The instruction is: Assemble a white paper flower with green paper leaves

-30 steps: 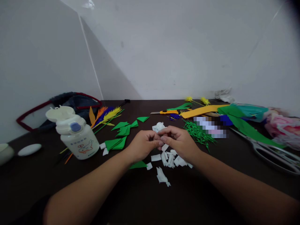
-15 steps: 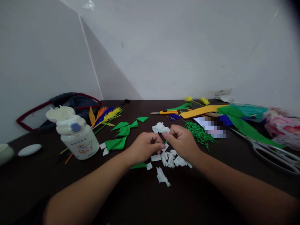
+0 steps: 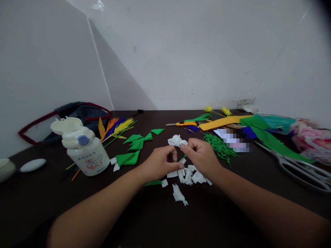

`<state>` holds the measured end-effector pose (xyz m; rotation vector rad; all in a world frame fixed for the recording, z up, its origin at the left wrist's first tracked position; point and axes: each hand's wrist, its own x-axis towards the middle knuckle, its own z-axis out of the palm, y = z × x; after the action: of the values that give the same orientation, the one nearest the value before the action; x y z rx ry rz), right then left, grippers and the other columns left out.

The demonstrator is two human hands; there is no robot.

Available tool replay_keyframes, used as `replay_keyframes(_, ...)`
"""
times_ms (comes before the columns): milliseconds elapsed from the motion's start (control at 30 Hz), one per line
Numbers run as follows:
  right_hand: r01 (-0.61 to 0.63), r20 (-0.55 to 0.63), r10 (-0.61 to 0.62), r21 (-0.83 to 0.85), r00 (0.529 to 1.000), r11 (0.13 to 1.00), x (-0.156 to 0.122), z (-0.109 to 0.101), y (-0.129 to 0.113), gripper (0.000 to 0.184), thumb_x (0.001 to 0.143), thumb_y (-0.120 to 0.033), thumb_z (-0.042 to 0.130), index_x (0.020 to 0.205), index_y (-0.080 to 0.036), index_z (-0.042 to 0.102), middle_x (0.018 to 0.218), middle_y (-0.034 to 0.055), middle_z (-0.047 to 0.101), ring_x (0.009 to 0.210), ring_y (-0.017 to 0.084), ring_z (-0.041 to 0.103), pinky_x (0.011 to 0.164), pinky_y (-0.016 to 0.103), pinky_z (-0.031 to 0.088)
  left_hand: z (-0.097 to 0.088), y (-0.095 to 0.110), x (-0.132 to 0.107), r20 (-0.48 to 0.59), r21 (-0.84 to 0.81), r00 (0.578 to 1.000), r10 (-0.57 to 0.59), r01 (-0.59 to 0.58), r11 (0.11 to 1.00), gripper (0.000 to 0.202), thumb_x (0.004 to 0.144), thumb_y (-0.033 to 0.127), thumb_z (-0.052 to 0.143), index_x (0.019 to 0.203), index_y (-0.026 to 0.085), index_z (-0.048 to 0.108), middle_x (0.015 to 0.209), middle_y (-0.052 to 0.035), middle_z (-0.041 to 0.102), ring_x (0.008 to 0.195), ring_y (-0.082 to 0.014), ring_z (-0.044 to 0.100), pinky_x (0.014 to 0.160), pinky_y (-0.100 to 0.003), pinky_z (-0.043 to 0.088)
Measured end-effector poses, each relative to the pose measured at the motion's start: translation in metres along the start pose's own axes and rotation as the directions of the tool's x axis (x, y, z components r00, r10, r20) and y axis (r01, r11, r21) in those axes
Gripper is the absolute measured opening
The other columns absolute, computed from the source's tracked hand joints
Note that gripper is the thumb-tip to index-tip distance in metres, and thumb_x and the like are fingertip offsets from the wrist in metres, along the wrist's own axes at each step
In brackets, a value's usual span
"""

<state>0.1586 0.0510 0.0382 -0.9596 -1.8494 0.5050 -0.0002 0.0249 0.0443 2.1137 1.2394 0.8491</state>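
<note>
White crumpled paper [image 3: 175,140], pinched by right hand [image 3: 198,152], left hand [image 3: 162,160], grip parted, green stem [image 3: 183,158] between.

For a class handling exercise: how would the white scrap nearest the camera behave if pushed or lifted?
The white scrap looks thin and creased, so probably light and floppy. Its ragged edge suggests it might tear easily. Lying fairly flat, it would likely slide rather than roll.

Can't actually read any of it tbh, there's a row of blue characters [image 3: 87,155] on the white bottle [image 3: 77,151] over near nine o'clock, plus tiny dark print [image 3: 101,169] around four o'clock on its front, both way too blurry.
</note>
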Motion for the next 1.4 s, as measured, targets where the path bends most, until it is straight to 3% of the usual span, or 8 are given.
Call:
replay_keyframes(167, 0.034, 0.03, -0.034, -0.025, 0.999, 0.999, -0.0024, 0.0006, -0.0013, 0.032, 0.073, -0.03, 0.051, 0.048, -0.019, 0.035, 0.049, -0.0047, 0.036, 0.049, 0.009, 0.035, 0.047, 0.022, 0.027, 0.0023, -0.0015, 0.0007, 0.034, -0.261, 0.999, 0.001, 0.008, 0.965, 0.021, 0.068, 0.028, 0.062, 0.081, 0.014, 0.054, 0.077, -0.0011, 0.055, 0.073, -0.0127, 0.049, 0.068, -0.025, 0.039)
replay_keyframes(267, 0.051, 0.051, -0.051, -0.009, 0.997, 0.999, -0.004, 0.0025, -0.0029, 0.033, 0.074, -0.03, 0.052, 0.048, -0.019, 0.034, 0.048, -0.0048, 0.035, 0.049, 0.009, 0.035, 0.047, 0.022, 0.028, 0.0043, -0.0024, 0.0005, 0.025, -0.262, 0.998, -0.058, 0.063, 0.963, 0.013, 0.071, 0.026, 0.057, 0.071, 0.014, 0.053, 0.064, 0.0016, 0.05, 0.061, -0.0101, 0.044, 0.057, -0.023, 0.036)
replay_keyframes(433, 0.018, 0.101, -0.024, 0.062, 0.995, 0.998, -0.0032, 0.0016, -0.0027, 0.029, 0.074, -0.031, 0.052, 0.051, -0.018, 0.041, 0.051, -0.004, 0.04, 0.051, 0.009, 0.037, 0.049, 0.023, 0.03, 0.0023, -0.0033, -0.0003, 0.009, -0.229, 0.997, -0.078, 0.078, 0.97, 0.019, 0.072, 0.03, 0.055, 0.063, 0.015, 0.048, 0.056, 0.0048, 0.04, 0.053, -0.0079, 0.034, 0.05, -0.022, 0.028)
replay_keyframes(567, -0.063, 0.212, 0.0, 0.29, 0.977, 0.955, -0.0008, -0.0026, -0.0002, 0.011, 0.074, -0.028, 0.053, 0.077, -0.018, 0.056, 0.067, -0.0002, 0.055, 0.063, 0.011, 0.049, 0.059, 0.025, 0.04, -0.0003, -0.0036, -0.0009, 0.036, -0.285, 0.998, -0.057, 0.065, 0.956, 0.021, 0.074, 0.031, 0.053, 0.063, 0.015, 0.047, 0.056, 0.0051, 0.038, 0.052, -0.0073, 0.033, 0.049, -0.021, 0.028)
replay_keyframes(633, -0.067, 0.263, -0.025, 0.333, 0.964, 0.941, 0.0003, -0.0044, 0.0006, 0.01, 0.073, -0.025, 0.055, 0.079, -0.018, 0.059, 0.073, 0.0014, 0.058, 0.069, 0.013, 0.053, 0.065, 0.027, 0.041, -0.0008, -0.0042, -0.0011, 0.063, -0.303, 0.997, -0.053, 0.07, 0.95, 0.019, 0.076, 0.031, 0.052, 0.067, 0.014, 0.05, 0.059, 0.0036, 0.044, 0.054, -0.0079, 0.037, 0.051, -0.022, 0.03)
replay_keyframes(900, -0.115, 0.246, 0.071, 0.169, 0.967, 0.979, 0.001, -0.0064, 0.0017, 0.013, 0.07, -0.027, 0.058, 0.063, -0.017, 0.057, 0.06, -0.0005, 0.057, 0.058, 0.011, 0.049, 0.056, 0.026, 0.038, -0.0017, -0.0045, -0.0013, 0.135, -0.38, 0.989, -0.064, 0.112, 0.918, 0.02, 0.077, 0.033, 0.053, 0.072, 0.013, 0.052, 0.066, -0.0003, 0.054, 0.058, -0.0088, 0.044, 0.055, -0.022, 0.033)
replay_keyframes(1133, 0.017, 0.163, -0.017, -0.002, 0.986, 1.0, 0.0008, -0.0051, -0.0018, 0.022, 0.07, -0.029, 0.057, 0.054, -0.018, 0.047, 0.052, -0.0036, 0.046, 0.052, 0.01, 0.04, 0.05, 0.024, 0.031, 0.0008, -0.007, -0.0012, 0.151, -0.431, 0.986, -0.074, 0.133, 0.893, 0.018, 0.075, 0.03, 0.055, 0.07, 0.013, 0.049, 0.067, -0.0012, 0.055, 0.062, -0.0103, 0.049, 0.058, -0.024, 0.037)
replay_keyframes(1400, 0.078, 0.111, -0.068, -0.094, 0.991, 0.993, 0.0007, -0.0027, -0.0005, 0.028, 0.072, -0.029, 0.053, 0.05, -0.019, 0.039, 0.048, -0.0045, 0.038, 0.048, 0.009, 0.035, 0.047, 0.022, 0.027, 0.0015, -0.0057, -0.0009, 0.093, -0.311, 0.992, -0.088, 0.113, 0.944, 0.016, 0.074, 0.028, 0.054, 0.069, 0.014, 0.05, 0.065, 0.0, 0.054, 0.06, -0.0098, 0.048, 0.056, -0.023, 0.037)
